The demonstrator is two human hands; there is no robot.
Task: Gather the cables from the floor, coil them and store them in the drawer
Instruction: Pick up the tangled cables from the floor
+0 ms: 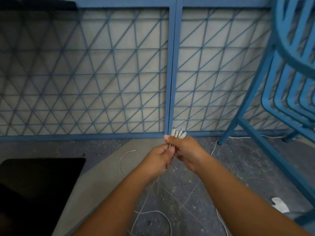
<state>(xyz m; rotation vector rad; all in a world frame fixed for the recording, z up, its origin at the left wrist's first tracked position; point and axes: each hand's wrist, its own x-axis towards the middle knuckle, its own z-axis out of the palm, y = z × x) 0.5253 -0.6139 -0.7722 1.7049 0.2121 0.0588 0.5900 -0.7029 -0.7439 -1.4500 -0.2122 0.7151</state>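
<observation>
- Cables [178, 132]: several white ones, plug ends bunched together & sticking up out of the right hand [186, 150], held up in front of the person, above the floor [187, 188].
- Right hand: fingers curled tight round the bundle just below the plugs, thumb laid across the top.
- Left hand [160, 156]: touching the right hand, thumb & fingers pinched on the cords directly under that grip.
- Slack from the cables hung down btwn the forearms (thin and blurred there) and trailed over the floor: one loop low in the middle, one strand curving off to the left, one to the right near a chair leg.
- Another white cord [242, 137] lay along the foot of the wall, passing behind the chair legs.
- Floor: dark speckled tile w/ a lighter grey strip running diagonally under the left arm.
- Black mat [39, 181] lay flat on the floor, far left.
- Blue lattice panels [171, 74], two side by side, stood upright behind the hands against a pale wall.
- Stacked blue chairs [289, 92] on the right, tilted in view; a small white object [279, 204] lay on the floor beside them (couldn't tell what it was).
</observation>
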